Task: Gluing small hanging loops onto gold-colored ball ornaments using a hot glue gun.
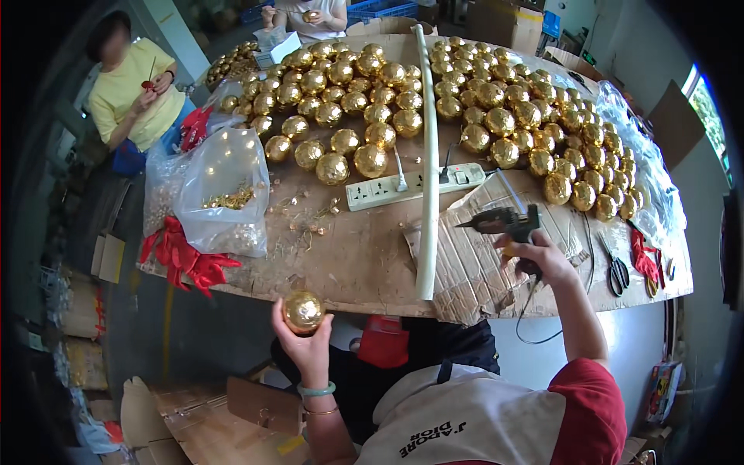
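Note:
My left hand [304, 346] holds a shiny gold ball [303, 311] just off the table's front edge, fingers curled round its underside. In my right hand [542, 260] is a black hot glue gun [496, 221], its nozzle pointing left above a worn cardboard sheet [480, 287]. The gun's cord hangs down from the grip. Many more gold balls [332, 168] fill the far part of the table, on both sides of a long pale tube [428, 170].
A power strip [380, 191] with plugs lies mid-table. To the left are a clear plastic bag [221, 182] with gold bits and red ribbon [186, 260]. Black scissors [615, 267] and red ribbon lie at right. A person in yellow [139, 101] stands left; another person [314, 17] works across the table.

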